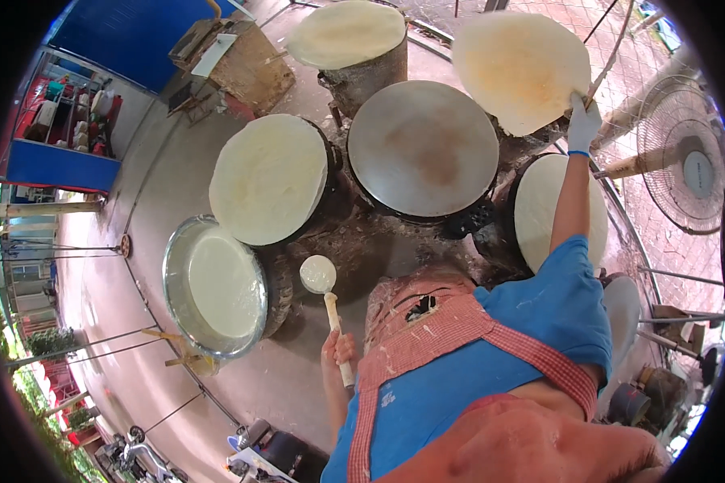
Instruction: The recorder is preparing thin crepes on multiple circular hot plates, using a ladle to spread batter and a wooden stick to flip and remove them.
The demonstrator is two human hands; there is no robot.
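My left hand (340, 349) is closed around the wooden handle of a ladle (318, 273). Pale batter fills the ladle's round bowl. To its left stands a wide metal basin (172, 284) of white batter (223, 284). My right hand (583, 125), in a white glove, grips the lower right edge of a large, thin round pancake (522, 66), browned in its middle. Whether the thin stick (610, 60) by that hand is also held, I cannot tell. Between my hands is a bare round griddle (423, 151) with a brownish patch.
Pale batter sheets cover a griddle on the left (272, 181), one at the back (347, 33) and one under my right arm (534, 211). A standing fan (683, 157) is at the far right. A worn box (248, 69) stands at the back left.
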